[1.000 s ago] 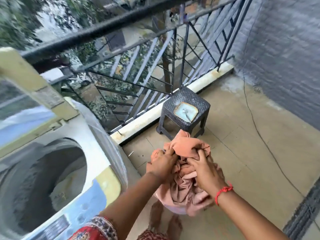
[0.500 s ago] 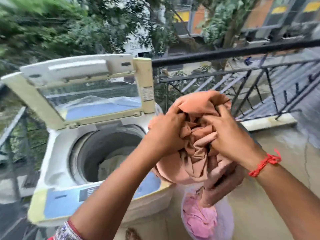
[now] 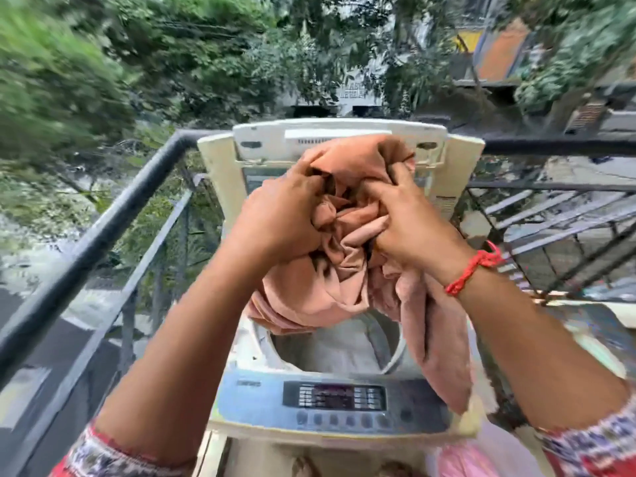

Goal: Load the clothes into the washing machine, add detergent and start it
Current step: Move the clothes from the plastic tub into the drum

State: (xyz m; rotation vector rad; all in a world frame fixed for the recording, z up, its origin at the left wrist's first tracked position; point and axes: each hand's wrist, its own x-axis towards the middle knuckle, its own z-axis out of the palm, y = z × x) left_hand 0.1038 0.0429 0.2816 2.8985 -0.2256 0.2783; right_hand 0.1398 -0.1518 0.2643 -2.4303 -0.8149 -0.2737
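Control panel [image 3: 334,396] sat nearest, drum opening [image 3: 339,342] just behind it, lid [image 3: 339,139] tipped up at the far side against the balcony railing [image 3: 113,218]. Drum held some pale cloth already. Peach clothes bundle [image 3: 330,270] hung directly over the drum mouth, slightly toward its far-left rim, one long tail trailing down the right side past the rim onto the panel corner. Left hand [image 3: 278,218] and right hand [image 3: 409,222] level with each other, fingers [image 3: 389,191] of both clamped into the bundle. Judgement: drop is straight down; the right-hand tail needs tucking inward or it lands outside the tub.
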